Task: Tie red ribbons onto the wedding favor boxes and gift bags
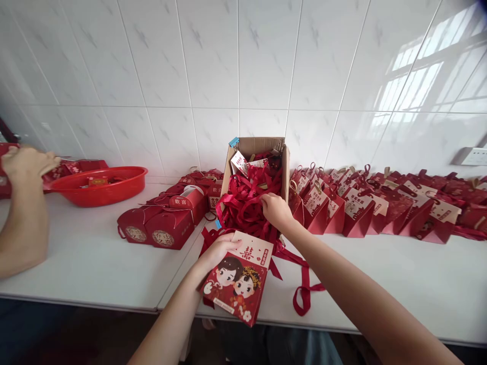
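Observation:
My left hand (219, 249) grips a red and cream gift box (243, 284) by its upper left side. Two cartoon figures are printed on its front, and it hangs partly over the table's front edge. Behind it stands an open cardboard box (286, 167) heaped with dark red ribbons (247, 195). My right hand (277, 210) is at the right side of that heap, its fingers closed in a pinch on ribbon. Two small printed cards (239, 163) lie on top of the ribbons. Some ribbon ends (303, 299) trail out onto the white table.
Rows of red gift boxes (357, 210) line the wall on the right. Left of the carton are more red boxes (171, 228) and a red plastic basin (101, 190) with small packets. Another person's hand (26, 162) and forearm reach in at far left.

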`<action>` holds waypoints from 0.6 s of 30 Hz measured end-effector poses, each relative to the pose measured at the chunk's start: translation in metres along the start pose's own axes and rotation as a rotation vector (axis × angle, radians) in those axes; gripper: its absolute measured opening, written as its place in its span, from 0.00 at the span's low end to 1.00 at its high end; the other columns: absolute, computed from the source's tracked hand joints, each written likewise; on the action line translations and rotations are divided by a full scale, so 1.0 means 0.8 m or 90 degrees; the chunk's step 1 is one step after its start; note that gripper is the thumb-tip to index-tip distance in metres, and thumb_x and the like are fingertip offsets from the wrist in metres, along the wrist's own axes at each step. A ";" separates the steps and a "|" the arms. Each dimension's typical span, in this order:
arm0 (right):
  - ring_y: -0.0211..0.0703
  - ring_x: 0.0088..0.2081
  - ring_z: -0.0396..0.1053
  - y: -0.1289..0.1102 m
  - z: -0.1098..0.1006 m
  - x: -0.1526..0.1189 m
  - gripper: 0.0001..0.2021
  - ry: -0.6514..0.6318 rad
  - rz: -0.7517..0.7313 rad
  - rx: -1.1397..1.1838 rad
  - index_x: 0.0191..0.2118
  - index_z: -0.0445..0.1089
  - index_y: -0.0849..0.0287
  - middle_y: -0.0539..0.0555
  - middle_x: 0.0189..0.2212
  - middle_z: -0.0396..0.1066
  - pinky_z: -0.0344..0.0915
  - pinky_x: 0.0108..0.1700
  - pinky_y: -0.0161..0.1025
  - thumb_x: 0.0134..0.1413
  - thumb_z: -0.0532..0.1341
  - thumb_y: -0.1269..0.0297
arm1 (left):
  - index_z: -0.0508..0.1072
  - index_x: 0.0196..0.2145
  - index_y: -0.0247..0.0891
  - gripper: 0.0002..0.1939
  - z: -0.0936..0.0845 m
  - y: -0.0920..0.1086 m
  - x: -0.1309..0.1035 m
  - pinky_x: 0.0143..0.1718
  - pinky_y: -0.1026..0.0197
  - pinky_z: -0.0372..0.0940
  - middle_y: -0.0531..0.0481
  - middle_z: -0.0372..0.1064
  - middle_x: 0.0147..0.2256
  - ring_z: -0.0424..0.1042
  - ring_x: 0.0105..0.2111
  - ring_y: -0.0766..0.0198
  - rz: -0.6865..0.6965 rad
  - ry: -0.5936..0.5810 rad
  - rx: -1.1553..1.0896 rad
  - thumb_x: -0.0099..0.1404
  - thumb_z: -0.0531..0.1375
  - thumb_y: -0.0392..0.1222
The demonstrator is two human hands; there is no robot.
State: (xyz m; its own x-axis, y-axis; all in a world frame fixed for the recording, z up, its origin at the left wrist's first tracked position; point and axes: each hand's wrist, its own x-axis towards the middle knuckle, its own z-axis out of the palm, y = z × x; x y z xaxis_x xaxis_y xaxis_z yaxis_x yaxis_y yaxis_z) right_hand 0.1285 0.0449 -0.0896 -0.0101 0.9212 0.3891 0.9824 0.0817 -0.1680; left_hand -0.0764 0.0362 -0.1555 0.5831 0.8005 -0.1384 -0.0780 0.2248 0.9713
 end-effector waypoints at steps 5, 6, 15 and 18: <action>0.44 0.46 0.71 -0.006 0.009 0.045 0.13 0.006 0.033 -0.013 0.51 0.68 0.59 0.56 0.49 0.70 0.70 0.48 0.47 0.65 0.57 0.60 | 0.78 0.37 0.33 0.18 0.001 -0.001 -0.003 0.43 0.54 0.68 0.43 0.80 0.35 0.78 0.37 0.51 0.022 -0.009 -0.001 0.50 0.70 0.45; 0.44 0.45 0.71 -0.008 0.012 0.052 0.13 -0.002 0.042 -0.017 0.50 0.68 0.59 0.56 0.47 0.70 0.70 0.48 0.47 0.64 0.57 0.59 | 0.78 0.37 0.33 0.18 0.002 -0.001 -0.003 0.43 0.54 0.68 0.43 0.80 0.35 0.78 0.37 0.51 0.025 -0.011 -0.002 0.50 0.70 0.45; 0.43 0.44 0.71 -0.014 0.025 0.073 0.10 0.006 0.017 -0.003 0.46 0.70 0.61 0.56 0.47 0.70 0.71 0.45 0.45 0.63 0.58 0.62 | 0.77 0.40 0.33 0.19 0.004 -0.001 -0.008 0.42 0.54 0.68 0.42 0.79 0.35 0.78 0.37 0.51 0.014 -0.024 -0.014 0.52 0.69 0.46; 0.46 0.45 0.71 -0.010 0.013 0.062 0.10 0.049 0.008 0.033 0.44 0.73 0.61 0.59 0.49 0.70 0.69 0.45 0.44 0.64 0.55 0.68 | 0.77 0.41 0.33 0.20 0.004 0.000 -0.007 0.43 0.56 0.67 0.42 0.79 0.37 0.78 0.38 0.52 0.013 -0.025 -0.011 0.52 0.69 0.45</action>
State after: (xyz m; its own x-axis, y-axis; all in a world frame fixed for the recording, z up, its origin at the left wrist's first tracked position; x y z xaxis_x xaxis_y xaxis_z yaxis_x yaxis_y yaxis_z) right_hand 0.1183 0.0942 -0.0783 0.0183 0.8906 0.4545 0.9712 0.0922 -0.2197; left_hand -0.0775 0.0297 -0.1541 0.6127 0.7826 -0.1106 -0.1035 0.2182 0.9704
